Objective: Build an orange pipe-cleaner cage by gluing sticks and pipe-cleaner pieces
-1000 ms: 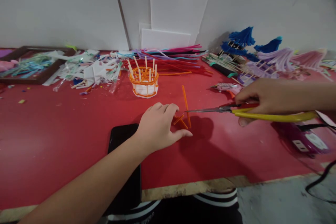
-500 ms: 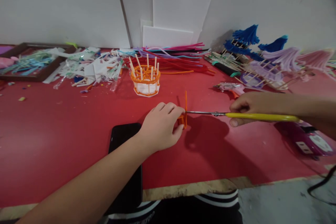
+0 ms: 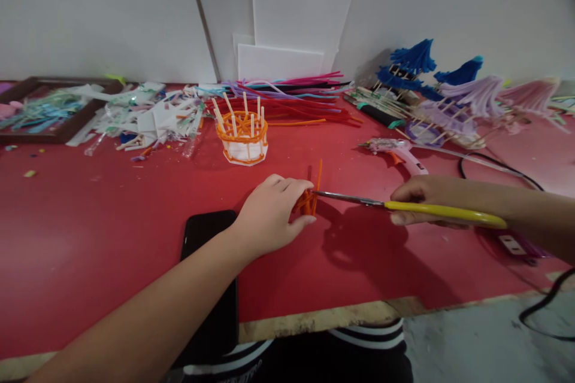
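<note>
My left hand [image 3: 272, 213] grips a small orange pipe-cleaner piece [image 3: 309, 202] between thumb and fingers, low over the red table [image 3: 112, 215]. One orange strand stands up from that piece. My right hand [image 3: 415, 198] is closed on the yellow handles of long scissors [image 3: 440, 209]. The metal blades point left, and their tip touches or lies right beside the orange piece near my left fingertips. Beyond my left hand stands a round orange frame [image 3: 243, 137] with a white base and upright sticks.
A black phone [image 3: 211, 287] lies by my left forearm. Colored pipe cleaners [image 3: 287, 96] and white scraps [image 3: 157, 116] line the back. To the right are a pink glue gun [image 3: 395, 149], its cord, and blue and purple roofed models [image 3: 449, 108].
The view has shifted slightly. The orange piece has turned in my left fingers, its strand now leaning right. The scissors have tilted, with their handles lower and the tip nearer my left fingers.
</note>
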Available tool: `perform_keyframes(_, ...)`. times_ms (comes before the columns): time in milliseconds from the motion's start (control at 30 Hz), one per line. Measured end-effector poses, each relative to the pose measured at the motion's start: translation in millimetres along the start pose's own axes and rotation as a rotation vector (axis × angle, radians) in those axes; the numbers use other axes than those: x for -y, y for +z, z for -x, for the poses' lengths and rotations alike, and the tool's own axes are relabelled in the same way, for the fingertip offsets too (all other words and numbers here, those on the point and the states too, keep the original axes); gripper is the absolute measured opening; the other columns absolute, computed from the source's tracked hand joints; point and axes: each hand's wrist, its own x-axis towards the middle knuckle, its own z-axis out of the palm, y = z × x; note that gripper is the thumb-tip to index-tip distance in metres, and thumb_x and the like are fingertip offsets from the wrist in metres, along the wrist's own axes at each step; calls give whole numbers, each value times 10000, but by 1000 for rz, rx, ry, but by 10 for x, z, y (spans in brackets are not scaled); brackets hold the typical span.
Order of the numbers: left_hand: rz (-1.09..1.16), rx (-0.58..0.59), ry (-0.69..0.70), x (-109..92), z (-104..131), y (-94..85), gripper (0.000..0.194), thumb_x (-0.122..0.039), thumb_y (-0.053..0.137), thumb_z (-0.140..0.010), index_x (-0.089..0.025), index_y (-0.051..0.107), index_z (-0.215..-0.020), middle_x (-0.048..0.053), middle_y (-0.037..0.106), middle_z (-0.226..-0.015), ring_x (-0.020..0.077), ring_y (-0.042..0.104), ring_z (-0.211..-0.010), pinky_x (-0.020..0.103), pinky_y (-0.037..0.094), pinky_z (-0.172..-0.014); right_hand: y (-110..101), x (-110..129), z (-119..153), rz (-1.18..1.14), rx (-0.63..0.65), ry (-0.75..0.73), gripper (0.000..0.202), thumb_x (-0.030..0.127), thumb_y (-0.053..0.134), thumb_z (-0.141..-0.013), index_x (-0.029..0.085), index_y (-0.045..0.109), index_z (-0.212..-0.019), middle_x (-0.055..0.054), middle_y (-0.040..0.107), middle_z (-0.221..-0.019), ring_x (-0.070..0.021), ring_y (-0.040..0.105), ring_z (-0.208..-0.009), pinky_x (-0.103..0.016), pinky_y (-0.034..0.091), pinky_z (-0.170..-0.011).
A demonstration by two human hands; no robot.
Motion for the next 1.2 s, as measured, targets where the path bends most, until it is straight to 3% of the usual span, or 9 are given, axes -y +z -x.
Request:
perform_keyframes(233,43,-32,64,29,-11,17,255,-240,607,-897,-138,655,-1126,101,711,-1140,266,614,-1018,431,473,-950,-2,-11,21,-128,83,52,586,777,553,-780,205,465,-693,68,402,-525,-65,357,-424,-224,268,-419)
perform_keyframes(600,59,-81,-77,42,-44,32,126,-110,547,-890,-168,659,-889,59,704,-876,226,612,-835,364,465,-787,84,257,147,-191,64,143,651,853,555,-688,221,399,-655,80,386,-433,-56,342,-360,-207,273,-389)
perform_keyframes(900,205,-188,-204,33,-32,29,115,-95,545,-848,-184,606,-887,26,675,-874,159,614,-736,285,466,-684,77,281,159,-194,50,152,662,860,569,-671,216,414,-657,79,386,-434,-50,341,-361,-206,267,-395)
perform_keyframes(1033,106,-221,-243,31,-20,21,121,-95,532,-842,-182,598,-894,43,677,-898,200,620,-803,338,488,-750,51,304,100,-158,33,144,669,864,578,-652,221,393,-642,81,380,-439,-51,350,-361,-207,269,-395)
perform_keyframes(1200,-70,-216,-253,40,-20,7,161,-97,514,-845,-161,624,-945,104,687,-1036,279,609,-978,447,474,-918,-30,363,44,-83,-6,137,618,812,563,-734,212,440,-652,69,399,-461,-59,370,-370,-217,273,-406)
